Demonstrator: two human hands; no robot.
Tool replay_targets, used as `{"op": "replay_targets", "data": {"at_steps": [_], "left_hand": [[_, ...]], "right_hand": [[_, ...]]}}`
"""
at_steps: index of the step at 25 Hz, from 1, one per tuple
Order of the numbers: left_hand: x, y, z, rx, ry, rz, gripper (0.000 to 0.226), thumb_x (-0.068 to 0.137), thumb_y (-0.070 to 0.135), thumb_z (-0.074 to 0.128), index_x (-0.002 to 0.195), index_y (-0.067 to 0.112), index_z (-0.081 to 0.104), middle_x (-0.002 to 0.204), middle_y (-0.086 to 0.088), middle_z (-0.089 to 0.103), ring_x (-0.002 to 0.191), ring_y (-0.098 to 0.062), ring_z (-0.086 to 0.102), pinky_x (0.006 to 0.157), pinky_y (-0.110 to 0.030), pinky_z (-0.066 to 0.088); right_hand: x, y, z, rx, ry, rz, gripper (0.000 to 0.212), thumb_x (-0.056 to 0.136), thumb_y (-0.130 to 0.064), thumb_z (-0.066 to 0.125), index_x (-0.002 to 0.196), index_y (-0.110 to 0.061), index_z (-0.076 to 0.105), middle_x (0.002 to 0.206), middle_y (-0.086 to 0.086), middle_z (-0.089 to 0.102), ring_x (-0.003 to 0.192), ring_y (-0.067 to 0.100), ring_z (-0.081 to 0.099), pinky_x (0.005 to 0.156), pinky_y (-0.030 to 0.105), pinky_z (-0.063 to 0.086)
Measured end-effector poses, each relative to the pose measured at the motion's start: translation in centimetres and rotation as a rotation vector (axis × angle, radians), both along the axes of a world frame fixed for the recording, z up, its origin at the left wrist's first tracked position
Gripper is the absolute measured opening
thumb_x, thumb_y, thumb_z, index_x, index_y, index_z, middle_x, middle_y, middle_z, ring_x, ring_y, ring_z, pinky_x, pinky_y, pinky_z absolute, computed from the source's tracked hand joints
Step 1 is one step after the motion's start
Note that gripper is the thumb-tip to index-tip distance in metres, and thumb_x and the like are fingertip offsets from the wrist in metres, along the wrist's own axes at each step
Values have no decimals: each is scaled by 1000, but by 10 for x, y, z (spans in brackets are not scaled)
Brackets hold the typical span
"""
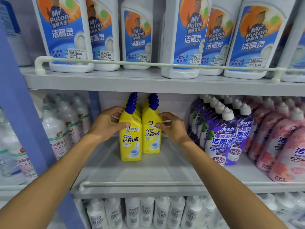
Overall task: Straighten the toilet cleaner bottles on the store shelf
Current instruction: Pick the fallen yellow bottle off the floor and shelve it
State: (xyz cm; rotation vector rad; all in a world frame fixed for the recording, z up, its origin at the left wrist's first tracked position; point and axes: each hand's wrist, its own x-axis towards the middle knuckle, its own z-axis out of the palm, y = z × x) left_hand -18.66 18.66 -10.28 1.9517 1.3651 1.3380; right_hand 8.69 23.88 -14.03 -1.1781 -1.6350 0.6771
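Observation:
Two rows of yellow toilet cleaner bottles with blue angled caps stand upright on the middle shelf (148, 171). My left hand (107, 123) grips the front bottle of the left row (131, 144), thumb across its label and fingers behind its shoulder. My right hand (171, 125) grips the front bottle of the right row (151, 141) from the right side, thumb on the label. The left front bottle stands a little nearer the shelf edge than the right one. More yellow bottles line up behind both, mostly hidden.
Purple bottles (221, 141) and pink bottles (280, 146) fill the shelf's right part. Clear and pink bottles (56, 129) stand left, past a blue upright (24, 113). White Mr Puton bottles (183, 38) sit above behind a rail (148, 64). White bottles (148, 212) are below.

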Motion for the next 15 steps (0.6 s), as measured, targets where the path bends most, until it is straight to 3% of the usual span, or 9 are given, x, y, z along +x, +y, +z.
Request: {"op": "replay_targets", "data": {"at_steps": [2, 4, 7, 9, 12, 15], "left_hand": [[-3, 0, 3, 20, -1, -1, 53, 65, 23, 92, 112, 21, 68, 100, -5, 72, 88, -18, 69, 74, -17, 56], [0, 3, 12, 47, -71, 45, 57, 64, 27, 93, 115, 21, 67, 98, -3, 71, 85, -14, 69, 75, -20, 57], [12, 11, 31, 79, -133, 91, 43, 76, 18, 87, 114, 14, 70, 95, -2, 72, 84, -11, 68, 77, -24, 58], [17, 15, 34, 70, -70, 78, 33, 79, 16, 85, 109, 11, 73, 96, -10, 74, 85, -20, 71, 79, -30, 59], [17, 18, 30, 64, -32, 69, 32, 79, 14, 84, 109, 12, 74, 100, -16, 74, 88, -30, 71, 73, -20, 55], [19, 16, 27, 93, -14, 76, 35, 79, 8, 83, 112, 11, 71, 101, -16, 73, 85, -24, 67, 72, -14, 52]], "right_hand": [[2, 1, 7, -25, 5, 18, 35, 79, -20, 87, 111, -17, 71, 105, 6, 72, 86, 21, 72, 79, 47, 63], [1, 4, 23, -55, 133, 48, 29, 81, -19, 85, 107, -16, 72, 102, 11, 74, 81, 19, 69, 79, 53, 62], [-6, 9, 56, -30, 250, 23, 22, 88, -14, 78, 109, -11, 71, 94, 11, 74, 78, 12, 67, 76, 50, 60], [-16, 13, 68, -28, 243, 21, 15, 87, -16, 79, 100, -17, 72, 87, 4, 74, 80, 16, 71, 75, 51, 60], [-24, 18, 63, -6, 159, -5, 15, 83, -28, 83, 87, -36, 71, 91, 2, 76, 91, 28, 73, 77, 52, 63], [-25, 20, 58, 4, 169, -9, 16, 80, -34, 83, 82, -41, 69, 92, 3, 77, 90, 28, 73, 80, 50, 63]]}}
